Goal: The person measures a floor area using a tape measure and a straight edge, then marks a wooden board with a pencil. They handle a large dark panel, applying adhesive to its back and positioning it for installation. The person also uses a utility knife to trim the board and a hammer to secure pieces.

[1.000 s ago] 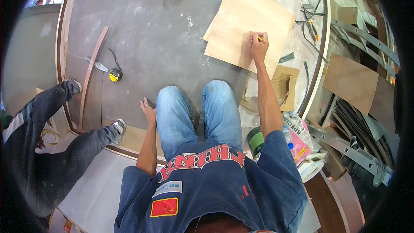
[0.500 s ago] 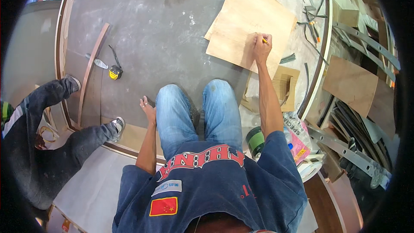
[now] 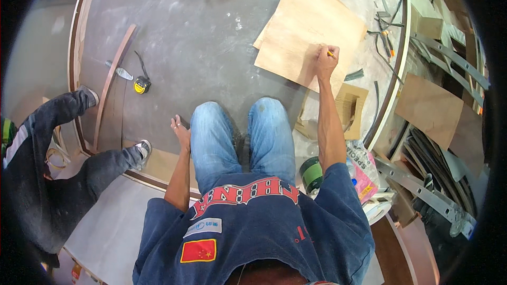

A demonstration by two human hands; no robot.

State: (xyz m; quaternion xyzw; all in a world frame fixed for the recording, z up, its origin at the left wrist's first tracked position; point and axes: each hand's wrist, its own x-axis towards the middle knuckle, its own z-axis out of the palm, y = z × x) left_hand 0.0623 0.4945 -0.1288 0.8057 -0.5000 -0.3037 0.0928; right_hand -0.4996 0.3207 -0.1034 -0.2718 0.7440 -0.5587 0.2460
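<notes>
Little has shifted since a moment ago: my right hand (image 3: 326, 59) still sits on the plywood sheet (image 3: 306, 29), fingers pinched around a yellow pencil (image 3: 331, 53) whose tip touches the wood just beyond my knuckles. My left hand (image 3: 180, 129) rests beside my left knee with fingers loosely spread, holding nothing. Farther out past that hand lie a yellow tape measure (image 3: 140, 85) and a curved wooden strip (image 3: 113, 82).

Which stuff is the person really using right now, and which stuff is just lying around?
In use:
right hand holding a pencil
plywood sheet under it

Lying about:
left hand by the knee, holding nothing
yellow tape measure
curved wood strip
green tape roll
small wooden frame
</notes>
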